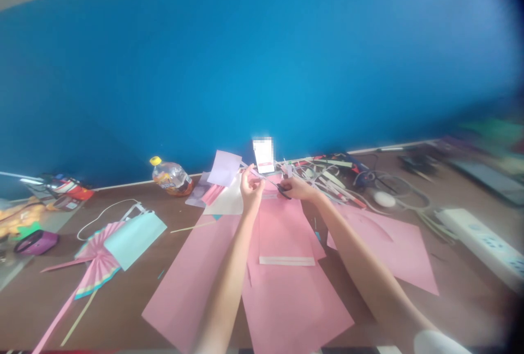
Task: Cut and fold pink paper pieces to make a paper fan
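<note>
Both my arms reach forward over pink paper sheets (286, 294) on a brown table. My left hand (250, 186) is closed in a pinch on a thin pale strip (257, 173) that runs toward my right hand. My right hand (298, 187) is closed around dark-handled scissors (283, 190), whose blades point at the strip. A smaller pink sheet with a white strip along its near edge (286, 260) lies under my hands.
A plastic bottle with a yellow cap (172, 177) lies at the back left. A folded pink paper fan (96, 258) and light-blue card (135, 237) are at left. Tangled cables and strips (347, 179) sit back right, a white power strip (483, 242) at right. A blue wall stands behind.
</note>
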The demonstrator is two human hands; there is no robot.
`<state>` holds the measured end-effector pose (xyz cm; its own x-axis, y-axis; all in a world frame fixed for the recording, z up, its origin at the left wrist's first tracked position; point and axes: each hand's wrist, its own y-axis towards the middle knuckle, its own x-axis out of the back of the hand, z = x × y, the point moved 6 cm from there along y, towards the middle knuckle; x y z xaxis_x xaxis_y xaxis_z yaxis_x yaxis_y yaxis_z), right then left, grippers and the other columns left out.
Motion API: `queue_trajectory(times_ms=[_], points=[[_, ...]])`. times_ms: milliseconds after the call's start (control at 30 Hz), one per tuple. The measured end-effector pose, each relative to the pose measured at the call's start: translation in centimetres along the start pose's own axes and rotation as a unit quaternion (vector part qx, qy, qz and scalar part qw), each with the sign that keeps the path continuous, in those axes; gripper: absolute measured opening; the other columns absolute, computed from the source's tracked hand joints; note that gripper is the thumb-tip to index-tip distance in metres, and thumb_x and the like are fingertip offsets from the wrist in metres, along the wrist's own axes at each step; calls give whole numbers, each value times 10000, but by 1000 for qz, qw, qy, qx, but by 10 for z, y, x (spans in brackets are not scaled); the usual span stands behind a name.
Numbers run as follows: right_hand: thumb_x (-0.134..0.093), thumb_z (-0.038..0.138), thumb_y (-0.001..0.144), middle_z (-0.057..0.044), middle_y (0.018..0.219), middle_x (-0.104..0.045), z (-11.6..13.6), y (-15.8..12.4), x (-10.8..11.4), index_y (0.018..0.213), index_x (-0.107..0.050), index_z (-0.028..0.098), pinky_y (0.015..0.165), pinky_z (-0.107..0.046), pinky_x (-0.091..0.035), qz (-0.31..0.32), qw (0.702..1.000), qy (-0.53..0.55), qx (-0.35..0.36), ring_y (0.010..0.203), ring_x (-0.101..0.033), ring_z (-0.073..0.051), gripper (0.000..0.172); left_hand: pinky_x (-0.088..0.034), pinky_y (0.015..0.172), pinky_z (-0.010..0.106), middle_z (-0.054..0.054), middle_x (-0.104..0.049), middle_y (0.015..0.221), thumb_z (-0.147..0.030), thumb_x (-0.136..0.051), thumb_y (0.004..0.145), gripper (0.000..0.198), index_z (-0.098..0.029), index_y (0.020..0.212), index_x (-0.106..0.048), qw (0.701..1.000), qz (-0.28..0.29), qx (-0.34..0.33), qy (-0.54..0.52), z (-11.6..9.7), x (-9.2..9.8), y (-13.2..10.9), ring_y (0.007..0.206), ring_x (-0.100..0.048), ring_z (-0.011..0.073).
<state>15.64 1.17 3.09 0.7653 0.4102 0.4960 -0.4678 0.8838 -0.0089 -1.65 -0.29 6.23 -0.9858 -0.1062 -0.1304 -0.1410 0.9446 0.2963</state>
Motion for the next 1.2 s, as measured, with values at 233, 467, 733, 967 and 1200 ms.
queue_trajectory(times_ms=[233, 467, 733, 967, 1200], points=[[-609, 318, 668, -2, 566, -579, 4, -8, 5, 614, -587, 160, 550, -258, -365, 21, 998, 42, -33, 560, -516, -126, 168, -488, 652, 221, 106, -486, 1374, -292, -657, 754, 539, -252, 1275, -524, 1000, -26, -15, 6, 6, 4, 2, 734, -582, 83], [-616, 322, 673, 1, 545, -572, 9, -11, 2, 579, -562, 166, 525, -253, -342, 35, 997, 53, -37, 525, -483, -111, 190, -498, 826, 284, 102, -579, 1278, -292, -638, 773, 459, -229, 1224, -577, 999, -49, -13, -8, 11, 9, 4, 937, -617, 148], [-638, 377, 675, 23, 534, -511, -2, -9, 2, 592, -530, 171, 501, -249, -294, 25, 999, 35, -26, 520, -432, -99, 247, -491, 837, 273, 92, -548, 1332, -242, -651, 746, 521, -250, 1259, -563, 999, -50, -1, -15, 17, 13, 6, 970, -600, 141], [-611, 343, 691, 43, 529, -456, -4, -8, 3, 597, -509, 174, 507, -254, -267, 26, 1000, 14, -7, 516, -381, -89, 219, -505, 795, 257, 99, -534, 1345, -217, -673, 719, 575, -257, 1280, -550, 998, -52, 9, -30, 19, 11, 7, 890, -609, 119], [-627, 375, 659, 63, 519, -358, -7, -7, 6, 564, -423, 184, 500, -252, -220, 15, 1000, -17, 1, 521, -314, -80, 295, -502, 777, 240, 113, -507, 1375, -233, -694, 707, 596, -239, 1285, -549, 998, -46, 13, -47, 19, 11, 7, 817, -591, 89]])
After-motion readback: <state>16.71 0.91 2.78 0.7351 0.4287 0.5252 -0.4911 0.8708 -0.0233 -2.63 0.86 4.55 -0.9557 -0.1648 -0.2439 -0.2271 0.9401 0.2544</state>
